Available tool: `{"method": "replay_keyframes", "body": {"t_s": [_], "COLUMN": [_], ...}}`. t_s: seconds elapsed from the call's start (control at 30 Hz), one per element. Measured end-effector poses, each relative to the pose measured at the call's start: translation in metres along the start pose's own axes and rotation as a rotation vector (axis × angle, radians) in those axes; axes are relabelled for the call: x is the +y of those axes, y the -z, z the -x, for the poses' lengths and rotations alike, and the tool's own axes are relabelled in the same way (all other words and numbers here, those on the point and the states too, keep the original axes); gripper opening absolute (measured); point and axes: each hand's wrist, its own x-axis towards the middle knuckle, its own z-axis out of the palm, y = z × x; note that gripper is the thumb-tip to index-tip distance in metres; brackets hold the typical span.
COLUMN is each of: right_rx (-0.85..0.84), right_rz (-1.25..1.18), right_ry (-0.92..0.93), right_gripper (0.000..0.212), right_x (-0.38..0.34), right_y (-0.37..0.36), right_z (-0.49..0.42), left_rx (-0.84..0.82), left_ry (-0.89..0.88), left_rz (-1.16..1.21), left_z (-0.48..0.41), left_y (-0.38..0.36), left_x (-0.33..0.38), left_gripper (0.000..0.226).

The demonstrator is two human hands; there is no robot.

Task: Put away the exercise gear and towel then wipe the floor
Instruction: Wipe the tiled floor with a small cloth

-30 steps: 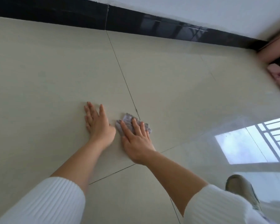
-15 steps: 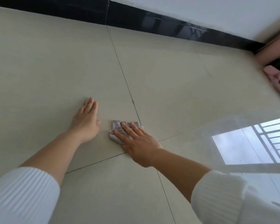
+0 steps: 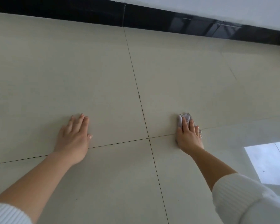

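Observation:
A small crumpled pale grey-lilac cloth (image 3: 186, 117) lies on the cream tiled floor (image 3: 176, 70), right of the tile joint. My right hand (image 3: 188, 135) presses flat on it with straight fingers, and the cloth shows beyond the fingertips and at the hand's right side. My left hand (image 3: 74, 136) rests flat on the floor, left of the joint, fingers straight and together, holding nothing. Both forearms are bare, with white ribbed sleeves pushed up.
A black skirting band (image 3: 152, 16) runs along the foot of a white wall (image 3: 217, 5) at the far edge. A bright window reflection (image 3: 268, 162) lies on the floor at the right. Dark grout lines cross between my hands.
My right hand has slid the cloth to the right, across the tile joint, away from my left hand. The view has shifted, and the pink things at the far right have left it.

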Motion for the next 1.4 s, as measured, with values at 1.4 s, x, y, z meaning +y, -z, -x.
{"method": "replay_keyframes", "body": {"t_s": [1.4], "right_rx": [-0.081], "right_rz": [0.280], "right_ry": [1.106], "right_gripper": [0.057], "right_x": [-0.149], "right_y": [-0.094], "right_z": [0.101], "left_rx": [0.207], "left_ry": [0.171], "left_rz": [0.155], "left_z": [0.064], "left_y": [-0.027], "left_x": [-0.054], "left_gripper": [0.074]}}
